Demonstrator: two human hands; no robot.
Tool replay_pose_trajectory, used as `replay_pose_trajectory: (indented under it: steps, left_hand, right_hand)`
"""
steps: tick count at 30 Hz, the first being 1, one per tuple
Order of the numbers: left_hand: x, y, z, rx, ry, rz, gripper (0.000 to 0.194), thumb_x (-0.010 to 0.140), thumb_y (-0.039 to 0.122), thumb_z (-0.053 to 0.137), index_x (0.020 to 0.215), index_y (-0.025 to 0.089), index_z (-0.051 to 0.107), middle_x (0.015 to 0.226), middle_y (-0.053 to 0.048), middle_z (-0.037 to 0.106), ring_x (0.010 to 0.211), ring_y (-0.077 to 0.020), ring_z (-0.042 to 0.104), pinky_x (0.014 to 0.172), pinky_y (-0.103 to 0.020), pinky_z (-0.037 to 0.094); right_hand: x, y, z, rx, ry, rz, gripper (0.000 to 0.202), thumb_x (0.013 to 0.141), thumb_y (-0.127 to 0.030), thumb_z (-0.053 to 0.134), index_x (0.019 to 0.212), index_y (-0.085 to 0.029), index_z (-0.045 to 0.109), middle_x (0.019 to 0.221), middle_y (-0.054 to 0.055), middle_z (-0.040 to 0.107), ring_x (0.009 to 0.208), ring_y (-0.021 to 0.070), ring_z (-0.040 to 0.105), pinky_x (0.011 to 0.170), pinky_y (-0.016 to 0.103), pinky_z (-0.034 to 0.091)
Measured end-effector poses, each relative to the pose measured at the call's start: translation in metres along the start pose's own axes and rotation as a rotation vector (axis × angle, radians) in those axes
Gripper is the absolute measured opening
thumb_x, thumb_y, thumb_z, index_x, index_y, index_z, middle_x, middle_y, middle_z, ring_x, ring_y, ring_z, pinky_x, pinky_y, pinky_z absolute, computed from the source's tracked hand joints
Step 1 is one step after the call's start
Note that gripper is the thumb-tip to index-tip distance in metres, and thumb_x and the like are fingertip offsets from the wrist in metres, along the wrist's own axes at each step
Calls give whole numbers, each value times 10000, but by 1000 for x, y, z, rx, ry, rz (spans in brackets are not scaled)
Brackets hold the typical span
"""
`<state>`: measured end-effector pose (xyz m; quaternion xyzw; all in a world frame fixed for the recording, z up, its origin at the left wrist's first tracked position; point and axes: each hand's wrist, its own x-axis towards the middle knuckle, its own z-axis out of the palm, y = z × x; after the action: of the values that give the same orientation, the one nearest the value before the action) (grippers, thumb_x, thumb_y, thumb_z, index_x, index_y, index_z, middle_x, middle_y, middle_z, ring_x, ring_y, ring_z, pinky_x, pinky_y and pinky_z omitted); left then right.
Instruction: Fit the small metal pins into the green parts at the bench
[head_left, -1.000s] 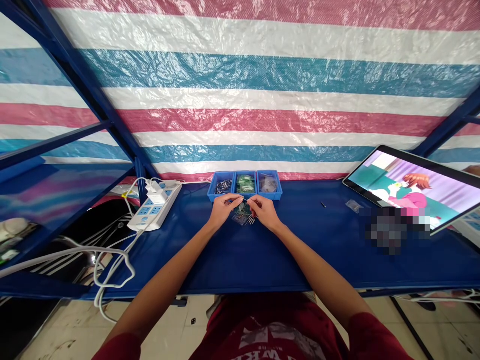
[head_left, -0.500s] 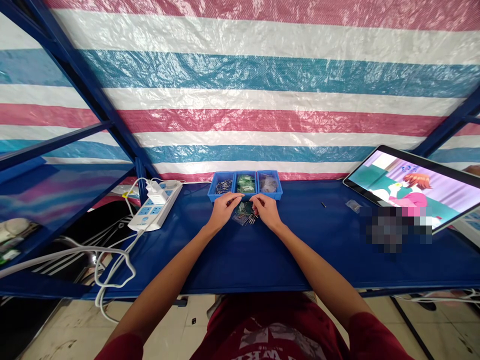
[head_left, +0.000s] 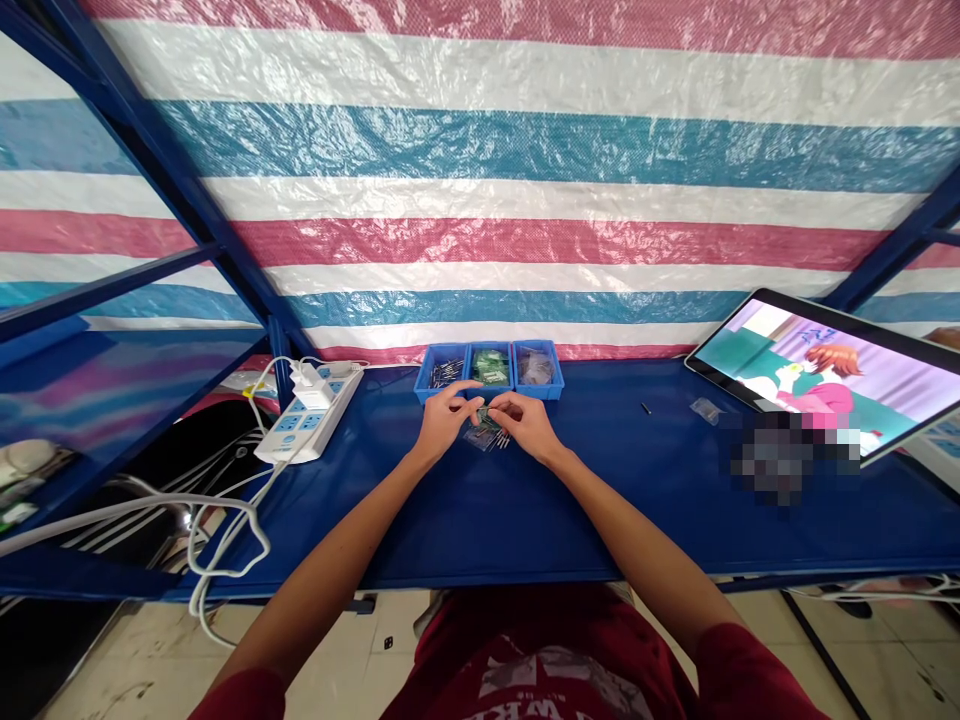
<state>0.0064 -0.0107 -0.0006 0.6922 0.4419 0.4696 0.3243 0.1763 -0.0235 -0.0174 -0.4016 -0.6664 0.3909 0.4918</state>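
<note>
Nearest, a stretch of blue table (head_left: pixel 495 530) runs up to the 2 hands, which are bent towards each other over a small pile. On the left hand (head_left: pixel 442 425) the index finger reaches out above the thumb with a gap between; the right hand (head_left: pixel 525 422) has its fingers curled down towards the pile — whether either pinches anything, I cannot tell. The step in hand looks like fine fingertip work on these small parts, and the next move probably calls for a light, exact pinch that leaves the other pieces undisturbed. The pile lies on the table, between and just below the hands: slim metal pins (head_left: pixel 503 440), silvery and pointing different ways, beside a thin, shiny clear packet (head_left: pixel 478 437), with green pieces (head_left: pixel 484 412) partly hidden by the fingertips. Just beyond, 3 blue bins stand side by side — the left bin (head_left: pixel 430 393) with loose metal rods, the middle bin (head_left: pixel 491 393) with green packets, the right bin (head_left: pixel 553 392) with clear, filmy ones.
</note>
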Motion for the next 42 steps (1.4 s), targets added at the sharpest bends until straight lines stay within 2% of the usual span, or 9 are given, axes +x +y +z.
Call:
replay_pose_trajectory:
  steps: [6,9,12,15,20,25,28,35,42]
  left_hand:
    - [-1,1,2,-117,-34,-48,390,809,420,623,1084,143,645,497,27,598,388,-86,416,433,-212,338]
    - [0,-1,1,-138,-37,-26,365,823,416,609,1067,147,650,571,6,631,452,-95,464,476,-210,382]
    - [1,-5,0,-85,-21,13,309,802,422,632,952,156,685,699,-27,671,597,-128,566,565,-222,436]
    - [2,-9,-2,-4,-11,39,281,789,430,644,806,154,690,775,-48,680,697,-156,599,611,-234,450]
    - [2,-6,-2,17,-40,38,304,823,438,593,728,155,653,693,-32,629,621,-137,544,574,-235,435]
    - [1,3,-3,-62,-71,-4,332,827,439,577,654,159,616,609,-10,578,534,-112,492,524,-226,413]
    - [2,4,-3,-94,-76,-34,368,825,455,582,609,158,607,586,-14,579,516,-108,486,496,-221,405]
    - [3,-5,-1,-114,-10,-12,270,748,411,693,798,150,740,700,-41,676,537,-112,519,476,-222,407]
    - [2,-5,1,-125,22,22,266,747,404,703,827,156,755,752,-54,675,467,-74,463,410,-207,372]
  right_hand:
    - [0,0,0,-1,-12,3,243,798,-429,582,752,-190,586,620,-15,559,489,110,508,477,232,417]
    - [0,-1,-3,1,19,-17,227,818,-406,565,743,-192,574,590,-28,529,474,109,504,486,234,407]
    - [0,-2,-5,32,85,-27,235,828,-405,557,732,-190,565,560,-37,505,461,111,502,491,236,401]
    - [2,0,-6,55,114,-19,265,821,-434,561,718,-189,561,555,-36,501,463,114,505,489,237,403]
    - [3,3,-5,30,110,14,291,825,-464,540,729,-190,567,588,-24,531,469,112,515,484,236,417]
    - [2,2,-4,30,81,-1,261,814,-439,567,901,-196,601,641,-23,560,472,107,521,475,229,422]
    - [1,1,-3,6,64,-9,260,823,-452,552,839,-197,598,622,-21,555,471,110,519,476,231,425]
    - [1,1,-2,-12,89,-31,298,867,-471,499,766,-199,568,585,-29,524,465,111,514,492,234,413]
    - [1,4,-1,-59,20,-7,332,887,-472,461,720,-204,564,547,-37,507,454,109,505,493,231,408]
